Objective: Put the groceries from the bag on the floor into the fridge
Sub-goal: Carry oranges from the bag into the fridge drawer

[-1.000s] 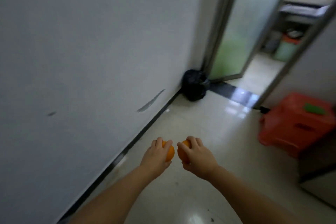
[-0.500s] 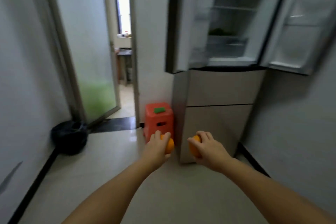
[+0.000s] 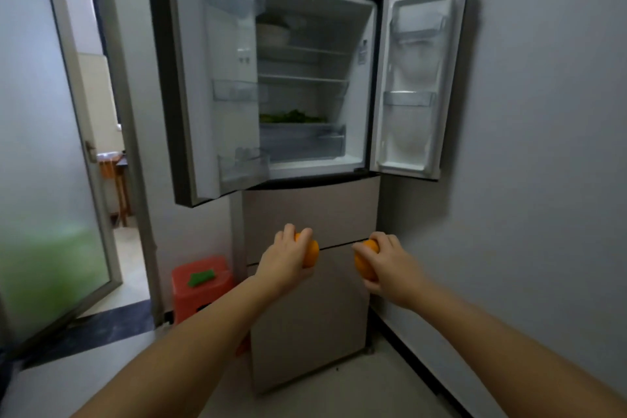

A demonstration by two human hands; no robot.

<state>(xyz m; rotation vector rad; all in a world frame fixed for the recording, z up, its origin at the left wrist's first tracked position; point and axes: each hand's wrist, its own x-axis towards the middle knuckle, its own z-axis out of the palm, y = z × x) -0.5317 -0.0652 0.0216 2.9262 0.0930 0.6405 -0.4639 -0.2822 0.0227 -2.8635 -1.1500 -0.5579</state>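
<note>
Each of my hands holds an orange at chest height in front of the fridge (image 3: 310,210). My left hand (image 3: 283,261) is closed around one orange (image 3: 310,253); my right hand (image 3: 390,268) grips the other orange (image 3: 364,263). Both upper fridge doors stand open, the left door (image 3: 210,78) and the right door (image 3: 415,85). Inside I see glass shelves (image 3: 302,79), a bowl on the top shelf (image 3: 273,34) and green leaves (image 3: 291,117) above the crisper drawer. The hands are below the open compartment, level with the lower drawers. The bag is out of view.
A red plastic stool (image 3: 202,285) with a green item on it stands left of the fridge. A frosted glass door (image 3: 44,159) is open at the left, with a doorway behind it. A grey wall (image 3: 543,146) runs close along the right.
My view has swung from the left wall and floor round to the fridge and risen. I have come closer to it. Both hands still hold the oranges, now a little farther apart.
</note>
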